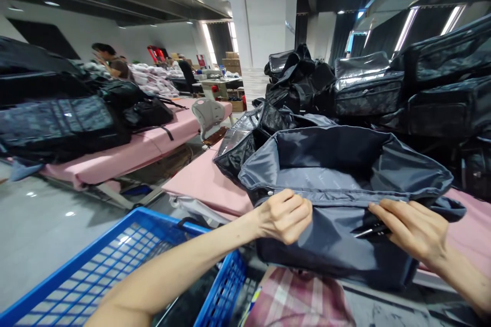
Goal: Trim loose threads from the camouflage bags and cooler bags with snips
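A dark grey fabric bag (337,173) lies open on the pink table (203,181) in front of me, its lining showing. My left hand (286,214) is closed on the bag's near rim at the left. My right hand (410,227) rests on the bag's front at the right, fingers pressed on a small dark tool with a metal tip (370,230), which looks like scissors or snips.
A blue plastic crate (115,265) stands at lower left. Black bags wrapped in clear plastic (368,87) are piled behind and to the right. More black bags (65,117) lie on a pink table at left. A person (111,61) stands far left.
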`<state>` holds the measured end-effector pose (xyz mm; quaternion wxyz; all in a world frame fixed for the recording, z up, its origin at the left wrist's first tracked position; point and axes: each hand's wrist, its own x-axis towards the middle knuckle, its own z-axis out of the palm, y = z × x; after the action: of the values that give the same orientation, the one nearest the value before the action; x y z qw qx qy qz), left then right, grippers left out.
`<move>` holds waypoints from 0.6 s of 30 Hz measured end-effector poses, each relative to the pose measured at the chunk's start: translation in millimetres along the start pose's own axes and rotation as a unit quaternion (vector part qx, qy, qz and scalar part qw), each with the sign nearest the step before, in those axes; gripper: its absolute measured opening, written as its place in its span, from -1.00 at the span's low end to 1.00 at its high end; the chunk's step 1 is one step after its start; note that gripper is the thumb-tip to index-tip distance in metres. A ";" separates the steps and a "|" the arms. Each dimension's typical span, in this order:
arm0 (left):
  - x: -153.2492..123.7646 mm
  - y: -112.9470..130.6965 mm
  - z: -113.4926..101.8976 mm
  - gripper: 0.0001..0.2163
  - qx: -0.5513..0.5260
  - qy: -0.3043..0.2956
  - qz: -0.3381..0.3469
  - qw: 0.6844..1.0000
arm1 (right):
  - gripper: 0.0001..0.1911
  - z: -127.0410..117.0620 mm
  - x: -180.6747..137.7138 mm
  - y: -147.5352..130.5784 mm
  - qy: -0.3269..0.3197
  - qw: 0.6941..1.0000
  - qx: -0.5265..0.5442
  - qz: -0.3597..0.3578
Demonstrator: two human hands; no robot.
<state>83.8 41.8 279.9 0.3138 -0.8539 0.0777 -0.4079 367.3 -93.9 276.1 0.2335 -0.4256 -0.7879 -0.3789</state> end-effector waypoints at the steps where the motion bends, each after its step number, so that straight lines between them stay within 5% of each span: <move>1: -0.5 -0.1 0.0 -0.91 -0.001 0.007 0.001 1.000 | -0.62 0.0 -1.1 0.0 0.004 1.000 -0.005 -0.010; 6: 2.3 1.1 -0.4 -0.88 0.001 0.002 -0.014 1.000 | -0.60 -0.4 -1.0 -1.3 0.014 0.999 -0.022 -0.018; 10: 9.8 -0.4 -4.4 -0.85 -0.038 -0.083 -0.183 0.979 | -0.61 -2.0 12.6 -3.9 -0.016 0.996 -0.009 0.083; 14: 22.3 -14.2 -8.8 -0.83 -0.163 -0.201 -0.390 0.884 | -0.75 -0.6 39.0 -7.1 -0.037 0.981 0.005 0.191; 18: 36.3 -37.1 -7.7 -0.84 -0.291 -0.281 -0.495 0.769 | -0.70 6.5 60.6 -16.5 -0.015 0.982 -0.009 0.188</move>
<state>97.2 53.4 329.3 -0.1871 -0.9009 -0.3328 -0.2065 321.0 -64.6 307.5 0.2844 -0.5737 -0.6941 -0.3291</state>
